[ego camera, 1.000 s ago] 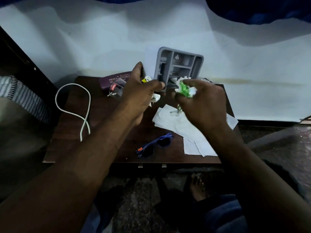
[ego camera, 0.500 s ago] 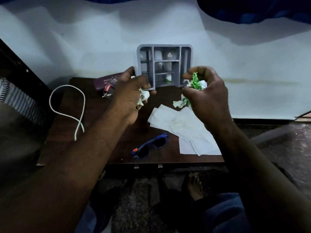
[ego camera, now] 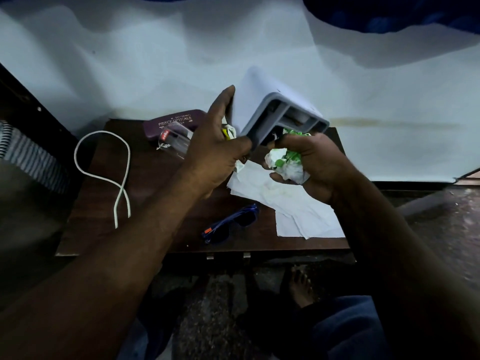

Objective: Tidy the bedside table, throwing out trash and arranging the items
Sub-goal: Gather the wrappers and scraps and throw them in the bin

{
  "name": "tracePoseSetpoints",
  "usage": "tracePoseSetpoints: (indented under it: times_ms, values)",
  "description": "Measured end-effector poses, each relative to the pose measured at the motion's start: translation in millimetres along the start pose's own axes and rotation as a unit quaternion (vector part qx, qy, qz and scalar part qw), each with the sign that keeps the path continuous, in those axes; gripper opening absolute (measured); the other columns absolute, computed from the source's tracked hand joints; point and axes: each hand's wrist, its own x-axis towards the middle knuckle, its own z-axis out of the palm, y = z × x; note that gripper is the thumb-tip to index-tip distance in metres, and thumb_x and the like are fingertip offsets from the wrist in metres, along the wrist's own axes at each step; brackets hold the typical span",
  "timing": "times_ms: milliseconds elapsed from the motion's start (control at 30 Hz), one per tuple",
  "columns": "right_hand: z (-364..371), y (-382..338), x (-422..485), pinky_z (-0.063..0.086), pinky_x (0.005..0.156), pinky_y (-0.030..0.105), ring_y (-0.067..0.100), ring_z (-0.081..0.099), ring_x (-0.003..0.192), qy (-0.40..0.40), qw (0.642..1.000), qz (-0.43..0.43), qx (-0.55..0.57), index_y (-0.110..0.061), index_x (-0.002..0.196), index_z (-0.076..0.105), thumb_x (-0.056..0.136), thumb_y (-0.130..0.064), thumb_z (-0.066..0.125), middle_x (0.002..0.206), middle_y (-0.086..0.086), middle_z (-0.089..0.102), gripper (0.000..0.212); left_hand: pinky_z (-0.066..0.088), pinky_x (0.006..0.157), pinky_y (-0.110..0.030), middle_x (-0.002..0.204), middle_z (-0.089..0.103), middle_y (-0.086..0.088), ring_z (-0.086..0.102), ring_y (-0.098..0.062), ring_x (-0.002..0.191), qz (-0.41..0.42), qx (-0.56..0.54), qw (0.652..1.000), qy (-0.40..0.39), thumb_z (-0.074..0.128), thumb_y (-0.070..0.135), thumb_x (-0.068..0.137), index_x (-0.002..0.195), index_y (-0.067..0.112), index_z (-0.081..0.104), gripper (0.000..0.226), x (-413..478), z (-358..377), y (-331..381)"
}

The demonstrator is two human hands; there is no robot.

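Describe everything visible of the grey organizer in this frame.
The grey organizer looks like moulded plastic, rectangular, round-cornered, with dividers forming several compartments. It is lifted above the bedside table and tipped, open side toward the right hand, smooth base up. The left hand grips its lower corner; whether the right hand, holding a paper wad, touches it is unclear.

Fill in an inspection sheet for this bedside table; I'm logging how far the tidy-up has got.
Surface: dark wooden bedside table, partly covered.
Job's things: grey organiser held tilted; crumpled green-white wrapper; flat white tissues; blue sunglasses; maroon glasses case; clear pen box.
Clutter: nothing seen beyond these.
Hands: left hand grips organiser and paper scraps; right hand clutches wrapper.
Cables: white cable looped at table's left edge.
Surroundings: white bedsheet behind; bare foot below.
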Motion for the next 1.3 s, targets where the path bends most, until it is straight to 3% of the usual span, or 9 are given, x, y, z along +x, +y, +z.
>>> tracePoseSetpoints:
  times_ms: [300, 533, 633, 800, 900, 1000, 1067, 1167, 1300]
  values:
    - [4, 4, 7, 0.060, 0.051, 0.032, 0.026, 0.077, 0.067, 0.061, 0.997, 0.033, -0.024, -0.003, 0.101, 0.065, 0.097, -0.008, 0.066, 0.086, 0.016, 0.077, 0.006, 0.055, 0.105, -0.045, 0.152, 0.050, 0.005, 0.055, -0.016, 0.133, -0.038, 0.047, 0.998, 0.036, 0.074, 0.020, 0.071, 0.158, 0.033, 0.036, 0.096, 3, 10, -10]
    - [-4, 19, 5, 0.064, 0.055, 0.037, 0.020, 0.079, 0.070, 0.167, 0.945, -0.066, -0.274, -0.019, 0.134, 0.070, 0.079, -0.014, 0.085, 0.101, 0.008, 0.077, 0.057, 0.060, 0.091, -0.039, 0.152, 0.050, -0.006, 0.062, -0.025, 0.124, -0.103, 0.030, 0.991, 0.083, 0.070, 0.013, 0.078, 0.157, 0.020, 0.037, 0.086, 13, 9, -17]
    - [-11, 21, 7, 0.064, 0.052, 0.035, 0.012, 0.077, 0.062, 0.210, 0.923, -0.098, -0.307, -0.020, 0.121, 0.078, 0.073, -0.021, 0.087, 0.088, -0.001, 0.078, 0.049, 0.053, 0.053, -0.020, 0.133, 0.063, -0.009, 0.069, -0.019, 0.099, -0.144, -0.007, 0.985, 0.094, 0.069, 0.011, 0.083, 0.145, 0.014, 0.050, 0.065, 20, 10, -20]
    - [-15, 21, 11, 0.064, 0.052, 0.035, 0.011, 0.076, 0.059, 0.241, 0.911, -0.113, -0.314, -0.016, 0.113, 0.078, 0.069, -0.033, 0.093, 0.080, -0.001, 0.077, 0.050, 0.058, 0.060, -0.034, 0.118, 0.068, -0.011, 0.074, -0.035, 0.099, -0.185, -0.086, 0.972, 0.119, 0.068, 0.011, 0.085, 0.128, 0.019, 0.056, 0.046, 33, 18, -23]
    - [-15, 24, 13, 0.059, 0.048, 0.028, 0.007, 0.075, 0.059, 0.225, 0.922, -0.115, -0.292, -0.027, 0.084, 0.070, 0.071, -0.027, 0.095, 0.073, -0.006, 0.073, 0.029, 0.062, 0.062, -0.039, 0.118, 0.066, -0.013, 0.076, -0.038, 0.097, -0.206, -0.122, 0.963, 0.122, 0.068, 0.013, 0.087, 0.136, 0.017, 0.052, 0.052, 41, 24, -23]
    - [-16, 26, 16, 0.059, 0.048, 0.028, 0.011, 0.076, 0.061, 0.212, 0.921, -0.122, -0.303, -0.029, 0.078, 0.068, 0.073, -0.024, 0.093, 0.073, -0.004, 0.074, 0.025, 0.065, 0.072, -0.035, 0.125, 0.066, -0.005, 0.073, -0.027, 0.102, -0.193, -0.103, 0.966, 0.136, 0.068, 0.018, 0.086, 0.150, 0.020, 0.046, 0.068, 45, 29, -23]
    - [-15, 24, 16, 0.060, 0.048, 0.028, 0.013, 0.076, 0.061, 0.202, 0.923, -0.112, -0.307, -0.020, 0.099, 0.075, 0.075, -0.021, 0.090, 0.080, -0.001, 0.075, 0.028, 0.057, 0.054, -0.021, 0.114, 0.070, 0.000, 0.072, -0.020, 0.097, -0.163, -0.083, 0.972, 0.148, 0.068, 0.017, 0.086, 0.136, 0.023, 0.058, 0.052, 46, 32, -24]
    - [-15, 23, 16, 0.061, 0.050, 0.028, 0.013, 0.075, 0.064, 0.191, 0.924, -0.104, -0.315, -0.014, 0.127, 0.071, 0.078, -0.017, 0.087, 0.094, 0.002, 0.074, 0.052, 0.057, 0.061, -0.032, 0.105, 0.071, 0.002, 0.071, -0.018, 0.094, -0.159, -0.072, 0.973, 0.149, 0.068, 0.019, 0.086, 0.121, 0.026, 0.063, 0.036, 47, 33, -24]
    - [-14, 23, 15, 0.067, 0.061, 0.044, 0.015, 0.076, 0.069, 0.176, 0.918, -0.125, -0.332, -0.019, 0.114, 0.075, 0.077, -0.015, 0.084, 0.098, 0.003, 0.076, 0.039, 0.053, 0.054, -0.016, 0.107, 0.070, 0.006, 0.072, -0.001, 0.084, -0.122, -0.075, 0.980, 0.137, 0.066, 0.013, 0.088, 0.113, 0.035, 0.062, 0.033, 42, 29, -20]
